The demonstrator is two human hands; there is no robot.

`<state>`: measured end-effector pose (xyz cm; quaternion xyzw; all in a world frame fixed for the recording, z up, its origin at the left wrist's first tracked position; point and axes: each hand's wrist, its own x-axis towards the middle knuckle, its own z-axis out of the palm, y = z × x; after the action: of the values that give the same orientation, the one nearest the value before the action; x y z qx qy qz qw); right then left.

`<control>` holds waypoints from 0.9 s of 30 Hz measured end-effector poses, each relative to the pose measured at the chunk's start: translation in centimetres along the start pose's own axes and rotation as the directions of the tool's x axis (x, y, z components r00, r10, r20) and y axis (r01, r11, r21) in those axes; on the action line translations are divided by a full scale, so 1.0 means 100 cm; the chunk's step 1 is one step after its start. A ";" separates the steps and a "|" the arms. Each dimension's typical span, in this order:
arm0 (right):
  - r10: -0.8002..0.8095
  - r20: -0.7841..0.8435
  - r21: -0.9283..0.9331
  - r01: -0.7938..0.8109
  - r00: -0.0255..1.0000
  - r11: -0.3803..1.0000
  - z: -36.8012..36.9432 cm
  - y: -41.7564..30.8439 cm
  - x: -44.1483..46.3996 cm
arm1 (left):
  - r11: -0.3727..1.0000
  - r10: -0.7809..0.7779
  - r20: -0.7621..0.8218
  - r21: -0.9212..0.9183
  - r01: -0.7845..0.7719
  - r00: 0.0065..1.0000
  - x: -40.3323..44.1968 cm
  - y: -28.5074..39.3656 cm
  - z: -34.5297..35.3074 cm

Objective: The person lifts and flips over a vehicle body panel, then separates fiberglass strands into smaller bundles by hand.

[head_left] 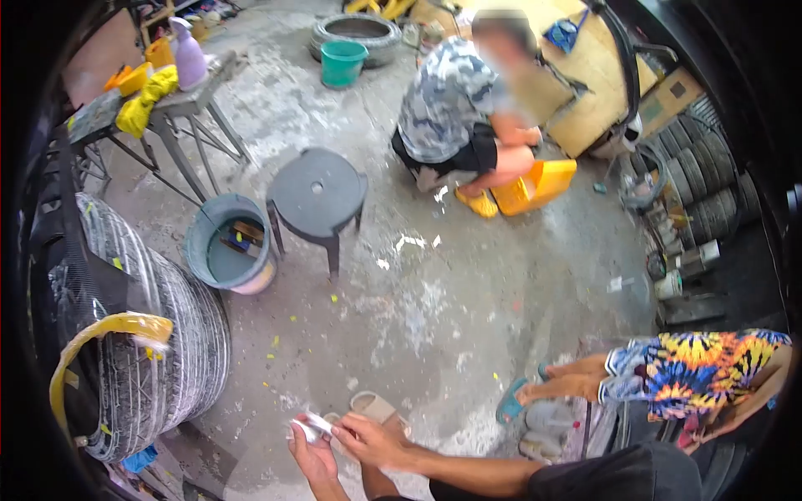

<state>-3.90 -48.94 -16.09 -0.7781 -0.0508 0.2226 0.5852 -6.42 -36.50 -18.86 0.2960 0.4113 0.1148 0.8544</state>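
Observation:
A small white item [306,431], perhaps a roll or a folded piece, sits in my left hand [314,457], its fingers closed around it. My right hand [373,439] reaches across from the right and pinches the flat white upper part of the same item. The two hands are close together, low in the view. Its exact kind is too small to make out. Below and behind the hands, a beige sandal [375,407] shows on the floor.
Left stand a large whitened tire [180,334] with a yellow strip [113,324], a bucket [200,250] and a dark stool [317,190]. A person [443,104] crouches by a yellow container [539,185]. Another person [710,367] sits at right. Tires [697,167] are stacked behind.

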 end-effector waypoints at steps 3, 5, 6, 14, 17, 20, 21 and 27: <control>0.009 0.020 -0.009 -0.008 1.000 1.000 -0.006 -0.013 0.000 | 0.999 -0.037 0.061 0.042 0.034 0.997 -0.001 0.002 -0.001; 0.025 0.028 -0.013 -0.025 0.999 1.000 -0.005 -0.013 0.001 | 0.999 -0.049 0.106 0.025 0.046 0.993 0.003 0.001 -0.010; 0.010 0.030 -0.015 -0.009 1.000 1.000 -0.003 -0.011 0.003 | 0.997 -0.076 0.140 0.017 0.075 0.987 0.004 0.006 -0.005; -0.078 0.039 0.008 0.078 0.996 0.997 0.013 -0.023 0.014 | 0.996 -0.089 -0.010 0.028 0.089 0.996 -0.018 0.034 0.012; -0.114 0.066 0.023 0.113 0.991 0.993 0.021 -0.018 0.018 | 0.995 -0.096 0.068 0.008 0.095 0.993 -0.009 0.028 -0.016; -0.147 0.097 -0.036 0.151 0.984 0.988 0.024 -0.023 0.019 | 0.996 -0.054 0.081 0.080 0.048 0.995 -0.004 0.024 -0.036; -0.140 0.092 -0.036 0.144 0.986 0.989 0.025 -0.024 0.018 | 0.995 -0.049 0.062 0.089 0.043 0.997 -0.003 0.024 -0.040; -0.051 0.219 -0.057 0.065 0.974 0.996 0.035 -0.025 0.013 | 0.976 0.081 0.074 0.195 -0.094 0.994 -0.012 0.029 -0.043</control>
<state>-3.70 -44.61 -14.89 -0.7657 -0.1443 0.2871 0.5571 -10.37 -32.95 -18.51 0.4012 0.3788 0.1008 0.8279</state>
